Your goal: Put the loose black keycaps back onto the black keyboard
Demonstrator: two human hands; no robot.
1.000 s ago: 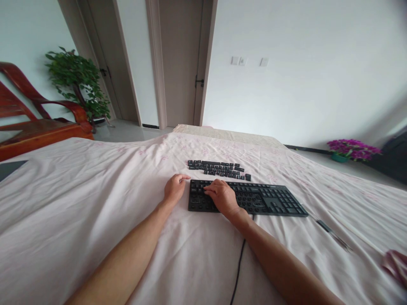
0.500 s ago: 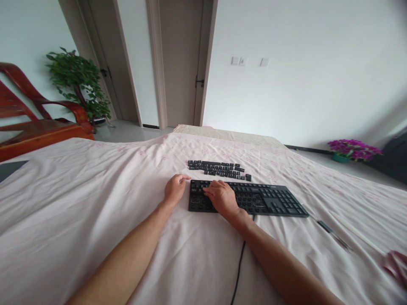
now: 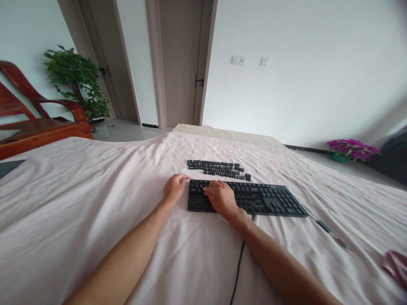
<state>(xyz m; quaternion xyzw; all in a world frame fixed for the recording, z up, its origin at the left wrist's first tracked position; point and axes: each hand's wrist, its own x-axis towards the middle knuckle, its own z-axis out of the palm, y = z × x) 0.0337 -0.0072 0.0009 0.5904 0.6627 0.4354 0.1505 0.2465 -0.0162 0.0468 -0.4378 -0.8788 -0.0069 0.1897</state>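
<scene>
A black keyboard [image 3: 270, 203] lies on the pink-white cloth, with many of its keycaps off in the left and middle part. My right hand [image 3: 221, 198] is over its left half, fingers bent down and drawn together at the upper rows. Whatever is under those fingertips is hidden. Just left of the keyboard rests my left hand [image 3: 174, 188], its index finger stretched toward the top left corner and no object visible in it. Loose black keycaps [image 3: 219, 168] lie in rough rows behind the keyboard.
A thin tool with a dark handle and wire end [image 3: 324, 226] lies to the right. The keyboard's cable [image 3: 238, 271] runs toward me between my forearms. Pink fabric [image 3: 396, 264] sits at the right edge, and a wooden chair [image 3: 47, 127] stands at the left.
The view has shifted very slightly. Both hands stay in nearly the same place and pose, and neither the keyboard nor the loose keycaps have visibly moved.
</scene>
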